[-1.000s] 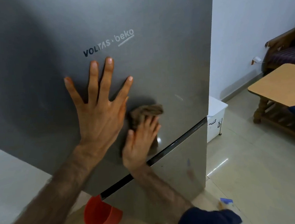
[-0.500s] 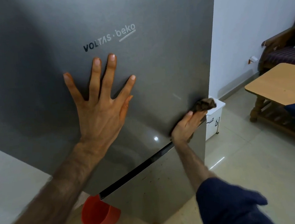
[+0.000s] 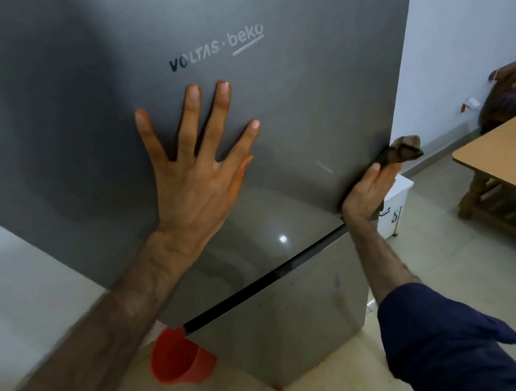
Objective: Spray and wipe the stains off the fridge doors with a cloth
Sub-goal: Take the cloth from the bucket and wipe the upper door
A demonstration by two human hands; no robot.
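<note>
The left hand (image 3: 194, 182) lies flat against the upper fridge door (image 3: 305, 105), fingers straight and spread wide, palm pressed to the grey metal just below the "VOLTAS · beko" lettering (image 3: 215, 48). Its bare forearm runs down toward the lower left corner of the view.

The right hand (image 3: 366, 194) holds a brown cloth (image 3: 401, 150) against the right edge of that same door, a little above the dark gap (image 3: 257, 283) that separates it from the lower fridge door (image 3: 291, 325). The fingers curl around the cloth, and a crumpled bunch of it sticks out above the fingertips, past the door's edge. The forearm below this hand ends in a dark blue sleeve (image 3: 447, 344).

A small bright reflection sits on the upper door near its bottom edge, between the two wrists. The lower door shows faint smudges and a bluish streak on its right part.

Beside the lower left corner of the lower door an orange-red plastic mug (image 3: 180, 358) stands on the pale tiled floor (image 3: 441, 267). To the right of the fridge, behind the right hand, is a white box-like object (image 3: 399, 202) on the floor. Further right of the fridge stands a wooden table (image 3: 500, 154) with turned legs, and beyond it a dark wooden seat (image 3: 511, 95) against the white wall (image 3: 453, 25).
</note>
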